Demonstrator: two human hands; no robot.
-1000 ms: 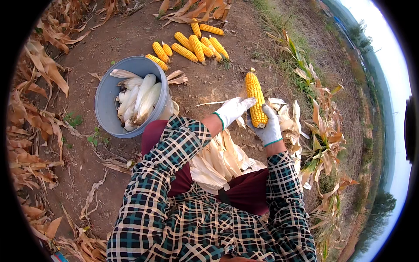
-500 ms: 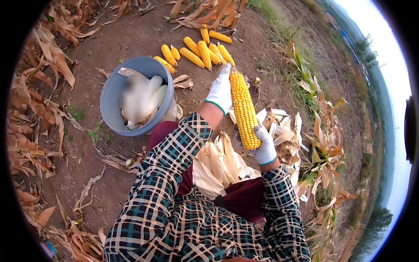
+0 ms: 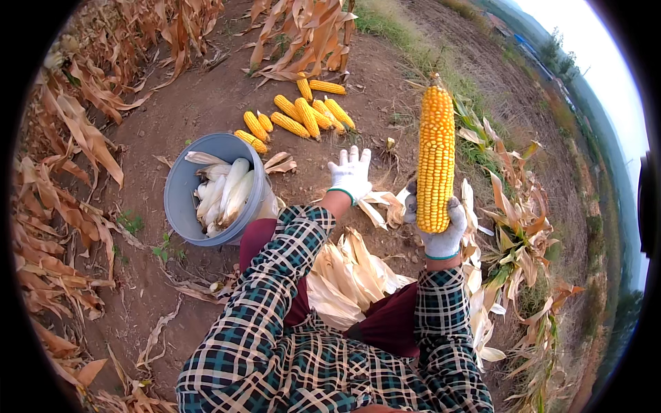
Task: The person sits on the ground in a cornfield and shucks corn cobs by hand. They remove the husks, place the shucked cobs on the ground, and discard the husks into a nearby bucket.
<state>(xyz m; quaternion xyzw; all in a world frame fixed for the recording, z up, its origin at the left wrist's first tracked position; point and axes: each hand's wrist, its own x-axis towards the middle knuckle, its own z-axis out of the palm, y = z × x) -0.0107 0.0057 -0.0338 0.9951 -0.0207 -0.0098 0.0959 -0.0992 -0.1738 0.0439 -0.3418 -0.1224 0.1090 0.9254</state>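
A husked yellow ear of corn [image 3: 436, 155] stands nearly upright in my right hand [image 3: 442, 230], whose gloved fingers wrap round its lower end. My left hand [image 3: 350, 173], also in a white glove with a green cuff, is spread above the soil with nothing in it. Beyond it several bare ears of corn [image 3: 306, 117] lie in a loose pile on the ground. Pale stripped husks [image 3: 348, 272] are heaped between my legs, below the left hand.
To my left a grey-blue bucket [image 3: 180, 189] leans toward me, with several ears in pale husks [image 3: 227, 193] inside. Dry corn stalks [image 3: 76, 124] line the left side. More dried leaves and husks [image 3: 516, 234] lie along the right, beside a grassy strip [image 3: 392, 34].
My left hand has come off the ear's upper part and its fingers have spread. My right hand has moved rightward, holding the ear more upright. The view has shifted slightly.
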